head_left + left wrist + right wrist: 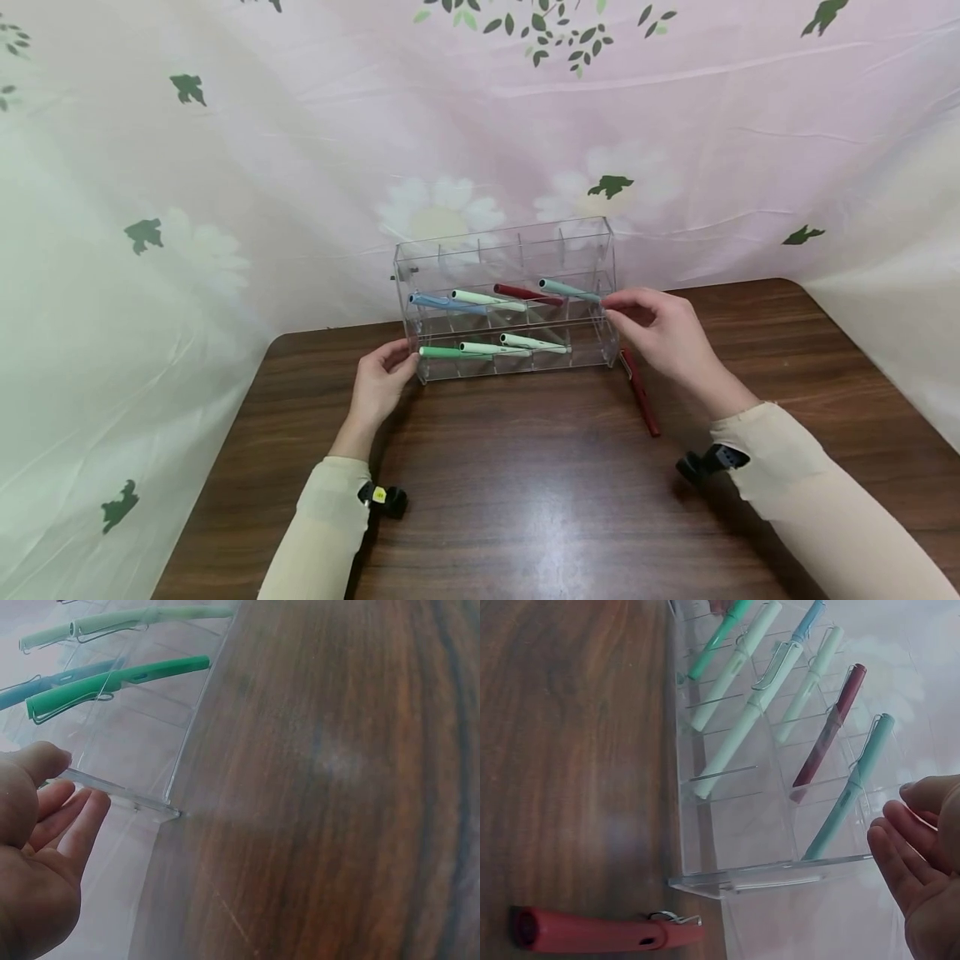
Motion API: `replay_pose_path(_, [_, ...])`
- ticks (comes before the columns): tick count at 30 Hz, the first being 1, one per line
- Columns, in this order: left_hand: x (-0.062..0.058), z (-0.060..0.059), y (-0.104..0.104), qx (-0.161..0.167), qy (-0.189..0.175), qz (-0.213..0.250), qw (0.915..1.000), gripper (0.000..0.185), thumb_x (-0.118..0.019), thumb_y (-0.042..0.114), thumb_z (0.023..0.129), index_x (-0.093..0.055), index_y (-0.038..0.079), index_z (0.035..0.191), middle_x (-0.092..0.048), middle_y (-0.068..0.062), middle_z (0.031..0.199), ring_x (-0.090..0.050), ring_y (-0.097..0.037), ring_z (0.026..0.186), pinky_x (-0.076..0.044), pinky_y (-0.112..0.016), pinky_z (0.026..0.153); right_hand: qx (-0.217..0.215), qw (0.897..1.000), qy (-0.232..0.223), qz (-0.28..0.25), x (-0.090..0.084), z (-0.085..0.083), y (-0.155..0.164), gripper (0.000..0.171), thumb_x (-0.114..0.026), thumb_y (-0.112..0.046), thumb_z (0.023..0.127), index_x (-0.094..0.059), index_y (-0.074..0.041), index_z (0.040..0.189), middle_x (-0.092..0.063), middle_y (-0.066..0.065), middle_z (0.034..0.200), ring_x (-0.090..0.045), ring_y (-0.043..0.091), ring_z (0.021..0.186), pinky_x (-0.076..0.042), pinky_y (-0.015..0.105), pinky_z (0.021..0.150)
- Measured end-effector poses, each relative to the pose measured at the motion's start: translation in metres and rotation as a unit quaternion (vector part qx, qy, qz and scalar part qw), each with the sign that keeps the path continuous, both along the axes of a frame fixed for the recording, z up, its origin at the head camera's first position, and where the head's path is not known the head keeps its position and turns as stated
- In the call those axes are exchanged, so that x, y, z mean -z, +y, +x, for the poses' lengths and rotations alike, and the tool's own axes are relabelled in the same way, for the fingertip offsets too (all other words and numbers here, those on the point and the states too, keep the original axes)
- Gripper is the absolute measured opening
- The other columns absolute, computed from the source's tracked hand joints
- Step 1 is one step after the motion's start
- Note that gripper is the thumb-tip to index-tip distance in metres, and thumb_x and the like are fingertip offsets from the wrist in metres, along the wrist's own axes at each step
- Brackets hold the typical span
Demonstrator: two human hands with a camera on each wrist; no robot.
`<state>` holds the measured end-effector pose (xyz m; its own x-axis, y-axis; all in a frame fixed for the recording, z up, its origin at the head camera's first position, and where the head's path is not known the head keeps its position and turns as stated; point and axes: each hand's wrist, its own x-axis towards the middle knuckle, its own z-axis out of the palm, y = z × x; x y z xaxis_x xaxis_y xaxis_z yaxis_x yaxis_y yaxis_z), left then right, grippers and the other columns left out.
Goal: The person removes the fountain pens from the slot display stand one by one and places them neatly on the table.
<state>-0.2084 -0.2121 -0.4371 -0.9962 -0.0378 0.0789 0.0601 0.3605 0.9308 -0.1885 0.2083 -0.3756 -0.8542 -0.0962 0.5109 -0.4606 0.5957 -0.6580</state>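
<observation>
A clear acrylic pen rack point(510, 329) with two tiers stands at the back of the table. My left hand point(381, 379) pinches its left side panel, thumb on one face and fingers on the other in the left wrist view. At the opposite end, my right hand point(667, 333) holds the right side panel between thumb and fingertips, beside a teal pen point(851, 787). The upper tier also carries a blue pen point(446, 303), a pale green pen point(487, 300) and a dark red pen point(528, 294). Below lie a green pen point(112, 684) and two pale green pens point(534, 342).
A red pen point(639, 392) lies on the brown wooden table point(510, 483), just right of the rack. Behind the rack hangs a pale cloth point(337, 167) printed with leaves and flowers. A dark wrist camera point(708, 462) is strapped to the right sleeve.
</observation>
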Motion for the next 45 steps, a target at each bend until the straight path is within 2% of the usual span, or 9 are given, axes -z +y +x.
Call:
replay_pose_path(9, [0.0, 0.0, 0.001, 0.002, 0.004, 0.002, 1.0, 0.036, -0.068, 0.003, 0.104, -0.066, -0.008, 0.138, -0.069, -0.027, 0.141, -0.067, -0.036, 0.132, -0.056, -0.011, 0.092, -0.013, 1.0, -0.017, 0.009, -0.013, -0.016, -0.011, 0.018, -0.079, -0.004, 0.098, -0.081, -0.005, 0.116, -0.082, 0.014, 0.104, -0.067, 0.0, 0.079, -0.05, 0.008, 0.071])
replay_pose_path(17, [0.0, 0.0, 0.001, -0.003, -0.003, -0.009, 0.9999, 0.036, -0.069, 0.008, 0.105, -0.067, -0.006, 0.139, -0.07, -0.026, 0.14, -0.068, -0.036, 0.131, -0.059, -0.02, 0.098, -0.009, 0.999, 0.009, 0.029, -0.018, -0.026, -0.017, 0.016, -0.077, -0.004, 0.099, -0.081, -0.004, 0.115, -0.082, 0.016, 0.107, -0.064, 0.003, 0.077, -0.047, 0.007, 0.066])
replay_pose_path(21, [-0.002, 0.001, 0.002, -0.003, -0.002, -0.011, 0.9999, 0.036, -0.068, 0.009, 0.106, -0.067, -0.005, 0.139, -0.069, -0.026, 0.141, -0.068, -0.036, 0.132, -0.06, -0.024, 0.101, -0.008, 0.999, 0.005, 0.035, -0.021, -0.029, -0.019, 0.017, -0.078, -0.006, 0.1, -0.081, -0.004, 0.116, -0.082, 0.016, 0.11, -0.069, 0.016, 0.084, -0.046, 0.01, 0.068])
replay_pose_path(24, [-0.003, 0.002, 0.002, -0.003, -0.002, -0.012, 0.9999, 0.036, -0.068, 0.009, 0.106, -0.068, -0.005, 0.139, -0.07, -0.026, 0.14, -0.068, -0.036, 0.132, -0.06, -0.026, 0.102, -0.007, 0.999, -0.015, 0.049, -0.023, -0.032, -0.021, 0.019, -0.077, -0.009, 0.1, -0.08, -0.005, 0.119, -0.081, 0.016, 0.115, -0.072, 0.026, 0.096, -0.049, 0.016, 0.075])
replay_pose_path(26, [-0.003, 0.002, 0.002, -0.004, -0.003, -0.012, 0.9999, 0.036, -0.069, 0.01, 0.106, -0.068, -0.005, 0.139, -0.07, -0.025, 0.14, -0.068, -0.035, 0.131, -0.06, -0.026, 0.102, -0.009, 0.998, -0.03, 0.061, -0.025, -0.033, -0.023, 0.02, -0.077, -0.01, 0.101, -0.08, -0.005, 0.12, -0.081, 0.016, 0.118, -0.073, 0.03, 0.1, -0.054, 0.024, 0.078])
replay_pose_path(32, [-0.003, 0.004, 0.001, -0.004, -0.004, -0.012, 0.9999, 0.036, -0.069, 0.009, 0.106, -0.067, -0.005, 0.139, -0.07, -0.026, 0.14, -0.068, -0.036, 0.131, -0.06, -0.026, 0.101, -0.023, 0.995, -0.056, 0.082, -0.028, -0.037, -0.027, 0.021, -0.075, -0.012, 0.103, -0.079, -0.004, 0.122, -0.08, 0.017, 0.12, -0.075, 0.033, 0.106, -0.061, 0.05, 0.085])
replay_pose_path(35, [-0.002, 0.004, 0.001, -0.004, -0.001, -0.01, 0.9999, 0.036, -0.068, 0.009, 0.106, -0.067, -0.006, 0.139, -0.07, -0.027, 0.139, -0.069, -0.037, 0.131, -0.06, -0.023, 0.099, -0.029, 0.994, -0.066, 0.08, -0.026, -0.039, -0.03, 0.021, -0.074, -0.011, 0.103, -0.078, -0.003, 0.122, -0.079, 0.018, 0.12, -0.075, 0.034, 0.106, -0.062, 0.052, 0.088])
replay_pose_path(39, [0.0, 0.004, 0.0, -0.004, 0.0, -0.011, 0.9999, 0.036, -0.068, 0.008, 0.106, -0.067, -0.006, 0.139, -0.07, -0.027, 0.139, -0.069, -0.037, 0.13, -0.059, -0.019, 0.097, -0.028, 0.993, -0.081, 0.076, -0.024, -0.042, -0.032, 0.021, -0.075, -0.009, 0.102, -0.078, -0.003, 0.122, -0.079, 0.018, 0.12, -0.075, 0.033, 0.105, -0.062, 0.048, 0.086])
replay_pose_path(45, [-0.001, 0.003, 0.001, -0.002, 0.003, -0.01, 0.9999, 0.035, -0.069, 0.008, 0.105, -0.068, -0.005, 0.138, -0.07, -0.026, 0.139, -0.069, -0.036, 0.131, -0.06, -0.021, 0.098, -0.027, 0.993, -0.083, 0.076, -0.024, -0.042, -0.035, 0.022, -0.074, -0.009, 0.102, -0.078, -0.003, 0.124, -0.078, 0.019, 0.124, -0.074, 0.035, 0.108, -0.06, 0.049, 0.088])
